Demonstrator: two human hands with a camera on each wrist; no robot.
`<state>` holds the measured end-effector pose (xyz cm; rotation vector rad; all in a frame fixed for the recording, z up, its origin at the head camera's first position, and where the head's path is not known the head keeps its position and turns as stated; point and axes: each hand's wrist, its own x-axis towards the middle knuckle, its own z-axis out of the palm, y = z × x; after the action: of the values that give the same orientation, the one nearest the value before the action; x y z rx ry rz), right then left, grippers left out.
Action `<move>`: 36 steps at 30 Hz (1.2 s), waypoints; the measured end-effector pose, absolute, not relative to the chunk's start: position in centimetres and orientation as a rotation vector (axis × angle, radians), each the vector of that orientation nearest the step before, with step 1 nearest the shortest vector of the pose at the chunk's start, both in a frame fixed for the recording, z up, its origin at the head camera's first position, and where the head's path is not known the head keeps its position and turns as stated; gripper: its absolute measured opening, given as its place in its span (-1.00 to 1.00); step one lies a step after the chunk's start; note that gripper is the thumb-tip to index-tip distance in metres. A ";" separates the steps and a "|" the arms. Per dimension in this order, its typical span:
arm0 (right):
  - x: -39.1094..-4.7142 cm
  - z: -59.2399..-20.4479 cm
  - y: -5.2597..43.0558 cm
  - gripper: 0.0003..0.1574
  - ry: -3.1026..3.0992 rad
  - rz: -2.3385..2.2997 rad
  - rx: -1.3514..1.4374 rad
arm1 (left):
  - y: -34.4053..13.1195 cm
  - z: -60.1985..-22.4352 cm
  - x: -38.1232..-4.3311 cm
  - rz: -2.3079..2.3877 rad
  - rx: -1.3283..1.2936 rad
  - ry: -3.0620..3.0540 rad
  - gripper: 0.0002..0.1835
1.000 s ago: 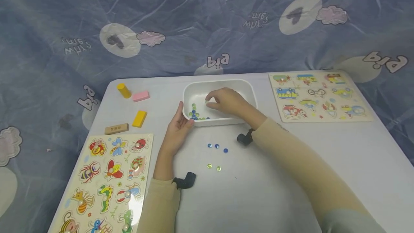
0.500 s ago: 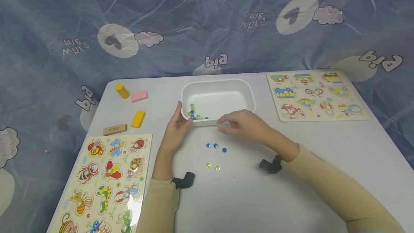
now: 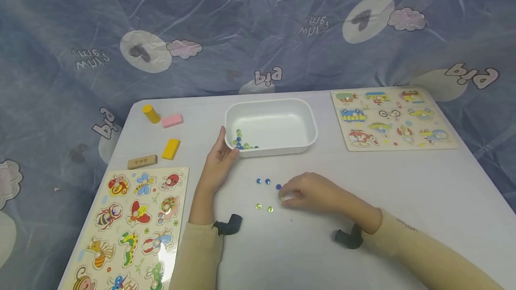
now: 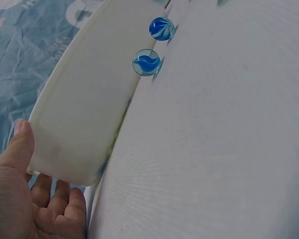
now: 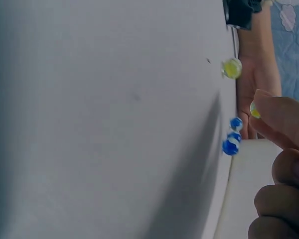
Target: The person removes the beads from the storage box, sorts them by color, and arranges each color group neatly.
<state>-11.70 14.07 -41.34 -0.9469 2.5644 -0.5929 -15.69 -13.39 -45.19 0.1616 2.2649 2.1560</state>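
Marble (image 3: 281, 200), yellow-green, is pinched between thumb and forefinger of the right hand (image 3: 312, 192), on the near side of the white tray (image 3: 278, 151), out from its right half; both apart from the tray. Other fingers of that hand curled in, per right wrist view. Can't tell whether the pinched marble touches the worktop (image 3: 258, 245). The left hand (image 3: 219, 164) grips the tray's left end, thumb at the near left corner, fingers along the outside. Loose on the near side of the tray: three blue marbles (image 3: 268, 181) in a short row, rightmost just beside the right fingertips; farther out from the tray, two green marbles (image 3: 270, 209), left of the right hand. Inside the tray, a green and blue marble cluster (image 3: 240, 147) sits toward the near left corner, by the left thumb. Left of the tray: yellow cylinder (image 3: 151, 114), pink block (image 3: 172, 121), yellow block (image 3: 171, 149), wooden block (image 3: 142, 161), plus insect puzzle board (image 3: 117, 232) nearer the person. Right of the tray: vehicle puzzle board (image 3: 439, 122). Behind the tray: patterned blue cloth (image 3: 225, 8).
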 end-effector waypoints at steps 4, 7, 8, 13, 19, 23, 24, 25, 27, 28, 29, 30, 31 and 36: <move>-11.3 -42.1 13.9 -0.79 2.528 -0.573 -0.954 | -13.4 -45.4 -15.7 2.169 0.157 2.259 -0.15; -11.2 -42.4 13.8 -0.79 2.514 -0.566 -0.957 | -13.4 -45.4 -15.8 2.175 0.157 2.260 -0.17; -11.1 -42.5 13.8 -0.79 2.513 -0.561 -0.960 | -13.4 -45.5 -15.8 2.180 0.153 2.254 -0.17; -11.1 -42.7 13.7 -0.79 2.513 -0.550 -0.976 | -13.4 -45.5 -15.7 2.179 0.164 2.255 -0.17; -11.1 -42.6 13.7 -0.77 2.523 -0.534 -0.993 | -13.4 -45.5 -15.7 2.183 0.178 2.260 -0.17; -11.3 -41.9 13.8 -0.74 2.561 -0.530 -0.998 | -13.4 -45.7 -15.8 2.183 0.177 2.261 -0.17; -11.4 -41.5 13.8 -0.73 2.576 -0.537 -0.995 | -13.4 -45.7 -15.8 2.189 0.178 2.256 -0.17; -11.5 -41.2 13.9 -0.72 2.590 -0.553 -0.989 | -13.5 -45.7 -15.8 2.190 0.176 2.252 -0.17; -12.1 -40.4 13.9 -0.72 2.612 -0.599 -0.982 | -13.5 -45.6 -15.8 2.194 0.181 2.246 -0.16; -12.6 -40.0 13.8 -0.72 2.620 -0.627 -0.973 | -13.5 -45.5 -15.8 2.194 0.179 2.244 -0.16; -13.0 -39.6 13.8 -0.72 2.625 -0.655 -0.955 | -13.5 -45.5 -15.8 2.190 0.179 2.246 -0.15; -13.5 -39.2 13.6 -0.72 2.626 -0.694 -0.938 | -13.5 -45.4 -15.7 2.185 0.178 2.249 -0.14; -14.1 -38.8 13.4 -0.73 2.630 -0.727 -0.926 | -13.5 -45.4 -15.7 2.180 0.177 2.253 -0.14; -17.6 -37.7 12.0 -0.74 2.680 -0.857 -0.919 | -13.4 -45.2 -15.6 2.165 0.161 2.260 -0.11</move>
<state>-17.55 11.97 -37.66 -0.9185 2.6802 -0.8570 -15.65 -13.45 -45.24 0.1615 2.2599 2.1646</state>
